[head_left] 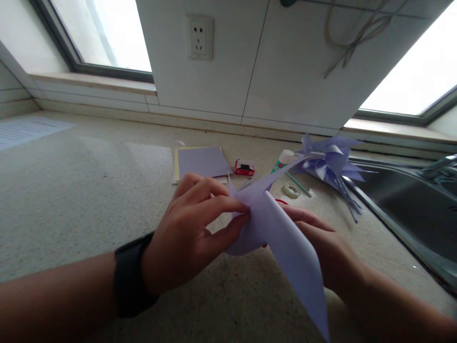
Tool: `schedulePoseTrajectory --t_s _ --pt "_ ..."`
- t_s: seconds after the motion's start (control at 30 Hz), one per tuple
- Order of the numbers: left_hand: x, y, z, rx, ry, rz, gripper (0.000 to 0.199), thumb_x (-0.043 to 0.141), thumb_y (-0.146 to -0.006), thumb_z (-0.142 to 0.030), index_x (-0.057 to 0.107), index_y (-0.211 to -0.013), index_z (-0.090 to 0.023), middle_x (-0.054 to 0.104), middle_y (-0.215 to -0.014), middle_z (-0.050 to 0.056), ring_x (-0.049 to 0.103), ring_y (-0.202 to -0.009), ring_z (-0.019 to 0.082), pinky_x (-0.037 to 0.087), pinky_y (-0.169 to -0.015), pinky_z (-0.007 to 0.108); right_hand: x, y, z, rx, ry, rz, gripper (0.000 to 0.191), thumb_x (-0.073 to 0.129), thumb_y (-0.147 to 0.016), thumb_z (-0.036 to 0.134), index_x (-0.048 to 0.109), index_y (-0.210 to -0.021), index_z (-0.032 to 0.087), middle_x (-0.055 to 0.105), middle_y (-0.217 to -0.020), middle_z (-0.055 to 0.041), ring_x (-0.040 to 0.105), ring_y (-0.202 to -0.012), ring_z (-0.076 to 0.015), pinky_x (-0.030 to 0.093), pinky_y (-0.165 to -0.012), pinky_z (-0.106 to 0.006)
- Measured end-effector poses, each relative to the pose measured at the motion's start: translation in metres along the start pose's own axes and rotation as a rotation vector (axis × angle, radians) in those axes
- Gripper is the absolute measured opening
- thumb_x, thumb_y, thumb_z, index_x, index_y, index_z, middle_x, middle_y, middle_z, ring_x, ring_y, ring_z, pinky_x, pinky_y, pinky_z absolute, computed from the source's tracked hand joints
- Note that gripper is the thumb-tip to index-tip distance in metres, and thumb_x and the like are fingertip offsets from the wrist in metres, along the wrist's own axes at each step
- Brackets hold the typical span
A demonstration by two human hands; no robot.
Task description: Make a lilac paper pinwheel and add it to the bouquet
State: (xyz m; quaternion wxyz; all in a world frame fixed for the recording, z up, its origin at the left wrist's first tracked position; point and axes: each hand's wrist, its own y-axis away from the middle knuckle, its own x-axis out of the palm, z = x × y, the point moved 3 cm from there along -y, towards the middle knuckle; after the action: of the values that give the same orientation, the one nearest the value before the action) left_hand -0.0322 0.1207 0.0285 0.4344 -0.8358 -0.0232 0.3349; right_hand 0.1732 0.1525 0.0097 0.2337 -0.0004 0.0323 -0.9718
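Note:
Between my two hands, above the counter, is a pale purple paper pinwheel [293, 257] with pointed, curling blades. My left hand [200, 219], with a black band on its wrist, pinches the paper near its middle between thumb and forefinger. Behind the paper on the right is my right hand [317, 238]; its fingers are mostly hidden by a blade, and they seem to hold the pinwheel from the back. Just above that hand a bit of something red [282, 201] peeks out, too covered to name.
Beyond my hands lie stacked purple and yellow paper sheets [203, 161], a small red box [244, 167], a glue stick [282, 160], a tape roll [291, 190] and a green stick [299, 184]. Finished purple pinwheels [328, 159] rest beside the metal sink [403, 205] on the right.

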Motion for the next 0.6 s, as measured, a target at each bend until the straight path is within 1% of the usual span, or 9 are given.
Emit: schedulePoseTrajectory --t_s 0.1,0.17,0.2,0.27,0.37,0.47,0.6 --pt "0.003 -0.002 0.002 -0.012 0.131 0.041 0.012 0.072 -0.088 -0.017 0.069 -0.098 -0.023 0.071 -0.093 0.001 0.059 -0.09 0.018 0.048 -0.083 0.035 0.003 -0.001 -0.001 -0.014 -0.038 0.132 0.018 0.069 -0.089 0.041 0.08 -0.1 0.033 0.075 -0.098 -0.003 0.068 -0.08 -0.0165 0.052 -0.06 -0.023" --pt "0.005 -0.002 0.002 -0.011 0.194 0.062 0.013 0.072 -0.087 -0.015 0.068 -0.098 -0.022 0.072 -0.091 0.001 0.061 -0.088 0.017 0.049 -0.082 0.034 0.004 -0.001 -0.003 -0.037 -0.022 0.166 0.018 0.067 -0.092 0.038 0.078 -0.105 0.031 0.074 -0.098 -0.0018 0.066 -0.082 -0.0138 0.05 -0.064 -0.021" --pt "0.005 -0.003 0.002 0.0 0.214 0.07 0.014 0.071 -0.087 -0.014 0.068 -0.098 -0.022 0.073 -0.091 0.001 0.061 -0.088 0.017 0.05 -0.081 0.034 0.005 0.0 -0.003 -0.045 -0.02 0.169 0.017 0.067 -0.093 0.037 0.078 -0.104 0.03 0.073 -0.095 -0.0012 0.065 -0.081 -0.0126 0.05 -0.065 -0.02" --pt "0.005 -0.003 0.0 0.037 0.245 0.081 0.015 0.071 -0.087 -0.012 0.068 -0.099 -0.021 0.073 -0.09 0.001 0.062 -0.087 0.017 0.05 -0.08 0.033 0.008 0.0 -0.003 -0.05 -0.033 0.16 0.013 0.07 -0.091 0.036 0.078 -0.098 0.028 0.072 -0.09 -0.0002 0.063 -0.078 -0.0116 0.05 -0.066 -0.021" --pt "0.005 -0.002 -0.003 0.087 0.275 0.106 0.017 0.071 -0.086 -0.01 0.068 -0.099 -0.021 0.073 -0.091 0.002 0.061 -0.087 0.017 0.051 -0.08 0.032 0.013 0.001 -0.001 -0.05 -0.031 0.112 0.011 0.076 -0.085 0.035 0.077 -0.09 0.025 0.069 -0.084 -0.0006 0.062 -0.077 -0.0141 0.052 -0.068 -0.025" --pt "0.005 -0.001 -0.004 0.094 0.28 0.124 0.019 0.071 -0.085 -0.007 0.068 -0.098 -0.02 0.072 -0.091 0.002 0.061 -0.088 0.017 0.051 -0.08 0.031 0.015 0.002 0.0 -0.072 0.048 0.046 0.012 0.08 -0.079 0.034 0.074 -0.082 0.023 0.064 -0.077 -0.0002 0.059 -0.073 -0.0155 0.052 -0.068 -0.028" --pt "0.006 0.0 -0.006 0.073 0.292 0.124 0.019 0.07 -0.085 -0.008 0.068 -0.098 -0.021 0.071 -0.089 0.002 0.061 -0.086 0.018 0.052 -0.078 0.031 0.013 0.003 -0.001 -0.119 0.167 -0.003 0.014 0.08 -0.079 0.034 0.072 -0.077 0.022 0.059 -0.072 0.0002 0.054 -0.07 -0.0155 0.051 -0.067 -0.03"
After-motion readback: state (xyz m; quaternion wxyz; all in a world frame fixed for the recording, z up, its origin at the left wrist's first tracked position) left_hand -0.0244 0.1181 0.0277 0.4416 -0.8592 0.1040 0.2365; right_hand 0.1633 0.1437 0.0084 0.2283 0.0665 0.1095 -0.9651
